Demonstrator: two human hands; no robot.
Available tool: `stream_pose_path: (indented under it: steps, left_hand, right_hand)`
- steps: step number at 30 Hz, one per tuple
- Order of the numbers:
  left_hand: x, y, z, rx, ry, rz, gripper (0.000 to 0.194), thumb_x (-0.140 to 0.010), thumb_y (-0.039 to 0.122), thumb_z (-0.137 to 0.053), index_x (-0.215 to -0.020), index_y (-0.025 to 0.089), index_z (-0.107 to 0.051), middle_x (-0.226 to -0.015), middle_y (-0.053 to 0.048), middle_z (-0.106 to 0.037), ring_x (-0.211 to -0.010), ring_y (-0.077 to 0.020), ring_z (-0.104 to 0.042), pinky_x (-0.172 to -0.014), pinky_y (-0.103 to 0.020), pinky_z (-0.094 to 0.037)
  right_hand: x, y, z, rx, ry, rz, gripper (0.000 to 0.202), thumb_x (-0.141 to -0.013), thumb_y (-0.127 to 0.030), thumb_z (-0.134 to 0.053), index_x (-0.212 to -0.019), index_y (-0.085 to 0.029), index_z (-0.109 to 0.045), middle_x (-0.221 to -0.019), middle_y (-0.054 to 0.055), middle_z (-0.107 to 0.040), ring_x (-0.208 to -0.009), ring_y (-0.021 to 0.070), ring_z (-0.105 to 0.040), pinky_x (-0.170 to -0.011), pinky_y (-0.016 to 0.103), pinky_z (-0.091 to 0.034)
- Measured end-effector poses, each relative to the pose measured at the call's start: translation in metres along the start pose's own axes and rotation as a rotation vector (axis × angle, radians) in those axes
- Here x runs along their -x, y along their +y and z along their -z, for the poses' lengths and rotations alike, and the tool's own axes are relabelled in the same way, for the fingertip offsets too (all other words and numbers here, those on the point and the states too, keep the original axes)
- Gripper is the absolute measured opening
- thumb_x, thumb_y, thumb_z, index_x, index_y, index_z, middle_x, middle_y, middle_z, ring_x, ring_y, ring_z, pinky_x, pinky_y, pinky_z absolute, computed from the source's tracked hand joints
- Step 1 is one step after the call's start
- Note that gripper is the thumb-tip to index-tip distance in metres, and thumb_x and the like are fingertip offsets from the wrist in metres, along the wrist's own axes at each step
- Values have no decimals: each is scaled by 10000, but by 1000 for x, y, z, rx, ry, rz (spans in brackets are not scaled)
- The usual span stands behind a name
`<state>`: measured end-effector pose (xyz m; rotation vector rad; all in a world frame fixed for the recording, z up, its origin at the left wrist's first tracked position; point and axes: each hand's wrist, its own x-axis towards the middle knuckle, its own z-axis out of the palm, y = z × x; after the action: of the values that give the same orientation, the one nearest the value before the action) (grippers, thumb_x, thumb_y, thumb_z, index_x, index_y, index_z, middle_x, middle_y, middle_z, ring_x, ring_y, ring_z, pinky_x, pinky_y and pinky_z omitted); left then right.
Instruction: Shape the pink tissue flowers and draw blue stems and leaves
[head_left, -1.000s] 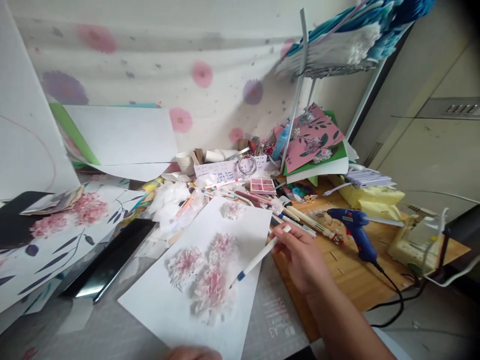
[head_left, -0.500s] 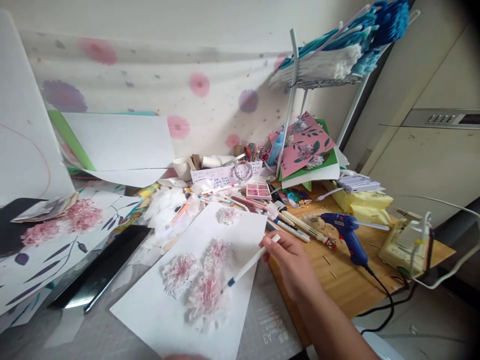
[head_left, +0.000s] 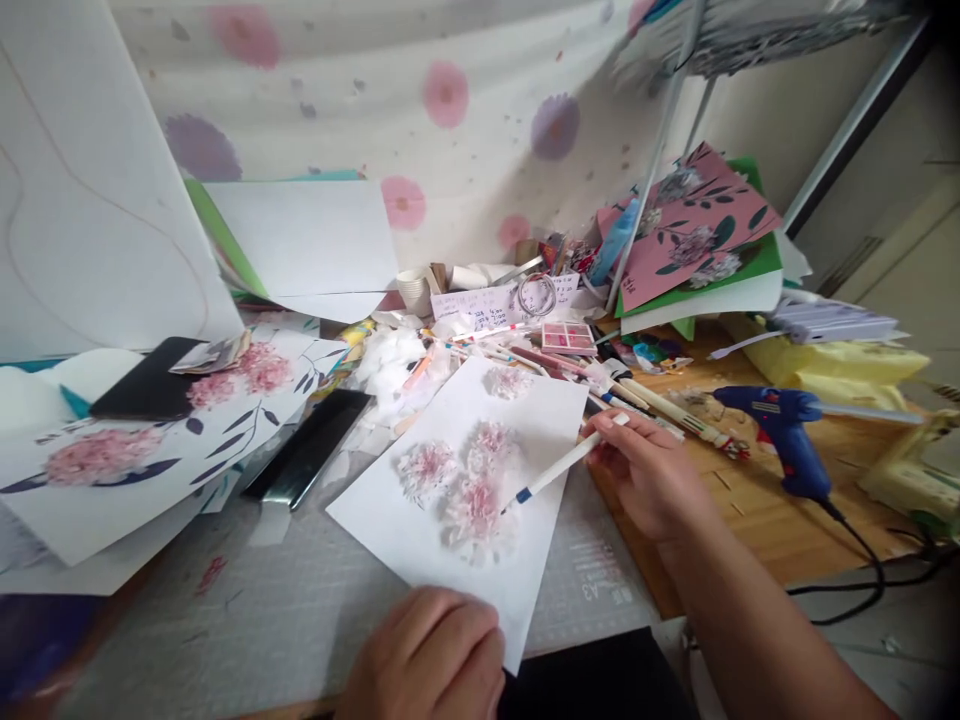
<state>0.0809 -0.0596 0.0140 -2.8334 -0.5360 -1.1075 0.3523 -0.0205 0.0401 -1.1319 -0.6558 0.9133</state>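
Note:
My right hand [head_left: 652, 470] pinches a slim white pen [head_left: 574, 458] with a blue collar and a dark pointed tip. That tip meets the right side of a ruffled pink-and-white paper flower [head_left: 478, 508]. Two similar flowers [head_left: 426, 468] [head_left: 493, 445] sit close to it, and a smaller one [head_left: 508, 381] lies near the top of the same white sheet [head_left: 544, 520]. At the bottom, my left hand [head_left: 431, 655] is closed over the sheet's lower edge, fingers curled together; the fingertips are hidden.
A blue glue gun [head_left: 787, 430] lies at right, its cord trailing down. Pens, brushes and a small pink palette [head_left: 568, 339] crowd the back. At left are a black phone [head_left: 146, 380], a dark glossy case [head_left: 315, 445] and a flower picture [head_left: 247, 430]. A grey cutting mat [head_left: 225, 600] lies beneath.
The view has tipped down and shifted left, so my left hand now shows at the bottom. The pen tip stays at the right side of the same flower, in my right hand.

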Motion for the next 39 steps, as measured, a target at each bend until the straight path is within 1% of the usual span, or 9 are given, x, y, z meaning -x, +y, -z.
stream_pose_path:
  steps: [2,7,11,16,21,25,31,36,39]
  left_hand:
    - [1,2,0,14,2,4,243,-893,-14,-519,-899,143,-705,-851,-24,-737,-746,-182,-658,-662,-308,-566]
    - [1,0,-1,16,2,4,254,-906,-22,-513,-918,134,-713,-859,-20,-741,-742,-179,-655,-659,-310,-563]
    - [-2,-1,-1,21,-4,12,248,-897,-21,-522,-896,140,-710,-854,-21,-741,-740,-181,-654,-651,-313,-559]
    - [-2,0,0,33,2,28,260,-891,-29,-515,-909,138,-714,-866,-27,-744,-759,-188,-658,-660,-322,-561]
    - [-1,1,2,38,-2,30,250,-897,-21,-521,-909,137,-715,-864,-26,-744,-754,-187,-654,-652,-321,-559]
    - [0,0,2,43,4,27,235,-907,-3,-519,-898,138,-706,-854,-25,-737,-748,-185,-647,-648,-319,-558]
    - [-1,1,0,22,10,23,238,-909,-1,-503,-885,143,-690,-834,-21,-732,-719,-176,-645,-625,-311,-549]
    - [-3,1,-1,0,20,21,244,-923,6,-491,-855,154,-673,-810,-9,-725,-699,-163,-652,-628,-301,-553]
    - [-1,0,-1,-5,2,1,240,-926,13,-488,-851,154,-668,-811,-3,-725,-699,-163,-665,-631,-298,-558]
  right_hand:
    - [0,1,0,11,-19,-8,331,-562,-463,-948,-608,-190,-767,-632,15,-666,-551,145,-554,-565,296,-414]
    - [1,0,1,16,26,37,344,-596,-515,-929,-602,-219,-755,-614,-10,-633,-555,130,-525,-559,277,-417]
    - [2,-1,1,53,-48,7,358,-565,-503,-954,-595,-198,-769,-618,20,-654,-543,151,-551,-534,297,-432]
    - [-2,1,4,43,67,55,334,-602,-491,-934,-583,-220,-739,-620,-13,-639,-531,115,-516,-531,270,-403]
    - [-1,4,5,84,-7,24,339,-604,-479,-942,-590,-192,-761,-617,16,-650,-529,141,-530,-521,291,-405]
    - [0,3,7,78,49,78,339,-648,-478,-930,-566,-225,-719,-576,-12,-595,-560,139,-494,-545,282,-407]
    - [7,0,1,81,-97,7,380,-579,-540,-956,-618,-207,-777,-652,26,-666,-562,163,-565,-557,315,-454]
    - [3,4,3,55,27,24,356,-605,-538,-946,-615,-227,-772,-603,1,-644,-543,144,-549,-536,291,-425]
    - [1,5,2,66,30,9,343,-592,-501,-964,-625,-208,-789,-586,19,-648,-546,156,-557,-522,294,-421]
